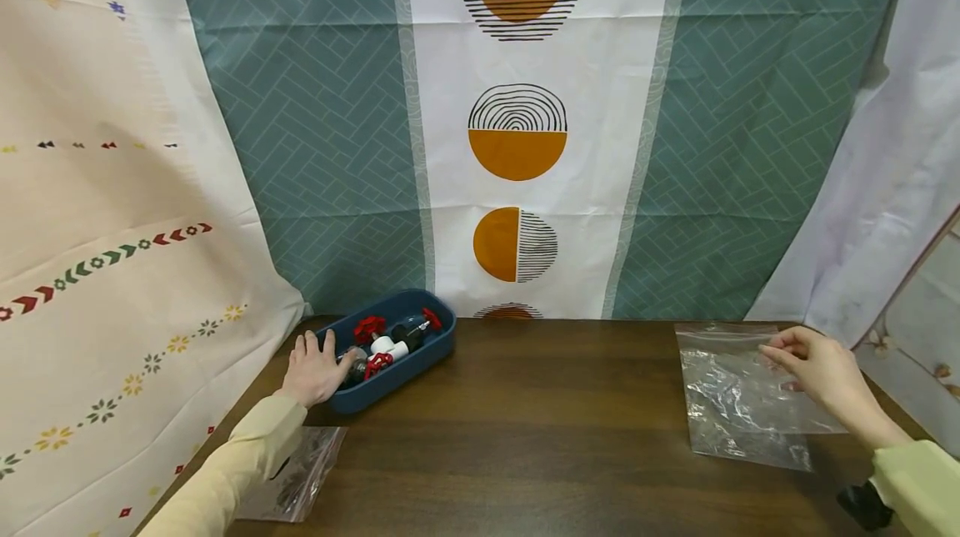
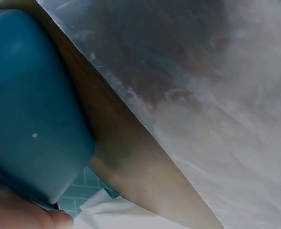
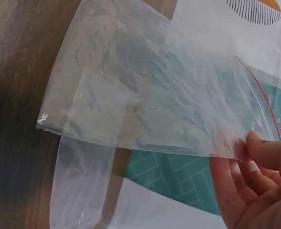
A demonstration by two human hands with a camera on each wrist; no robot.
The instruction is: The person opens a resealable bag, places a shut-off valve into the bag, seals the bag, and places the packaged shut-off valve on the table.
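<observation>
My left hand (image 1: 311, 372) rests on the left end of a dark blue tray (image 1: 397, 385), its fingers extended over the rim and the thumb toward the inside. Red handwheels (image 1: 369, 328), a white pipe fitting (image 1: 392, 348) and dark metal parts lie in the tray. On the right, my right hand (image 1: 821, 370) pinches the edge of a clear zip bag (image 3: 155, 100) between thumb and fingers. That bag is lifted at the hand and looks flat, with a red line along its zip. A second clear bag (image 1: 750, 447) lies beneath it on the table.
A clear zip bag (image 1: 307, 474) with dark, indistinct contents lies under the left forearm on the brown wooden table (image 1: 540, 437). Patterned cloths (image 1: 337, 145) hang behind the table and along both sides. The tray stands close to the back left edge.
</observation>
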